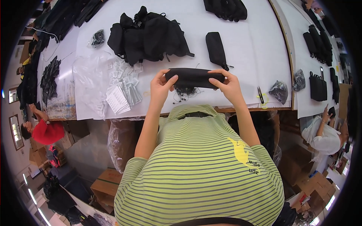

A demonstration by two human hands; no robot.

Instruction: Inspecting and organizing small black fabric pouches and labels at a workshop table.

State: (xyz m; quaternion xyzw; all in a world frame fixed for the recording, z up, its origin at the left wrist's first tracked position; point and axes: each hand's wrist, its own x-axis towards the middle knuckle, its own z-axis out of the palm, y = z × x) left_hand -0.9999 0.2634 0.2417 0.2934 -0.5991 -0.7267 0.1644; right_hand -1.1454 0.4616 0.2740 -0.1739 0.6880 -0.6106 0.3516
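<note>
A black pouch [194, 78] is stretched level between the two hands, raised above the near edge of the white counter [260, 49], in front of the person's striped shirt [200, 165]. The left hand [163, 82] pinches its left end, thumb on the near face and fingers curled behind; the right hand [228, 83] grips the right end in the same way.

The pouch looks light and soft, probably woven cloth that folds and sags easily, with a matt face unlikely to slip. It should not be fragile. Gripping both short ends, as here, seems best for keeping it flat; one end alone would likely let it droop.

Most fingertips are hidden behind the cloth, and so is the pouch's far face. Its dark colour swallows seams, and I cannot tell where its opening lies or whether anything is inside. It partly covers a tangle of black cords [184, 93] on the counter. In the black heap [151, 37] to the far left, single pieces blend together, and the far bundle [226, 9] is cut off by the upper edge.
</note>
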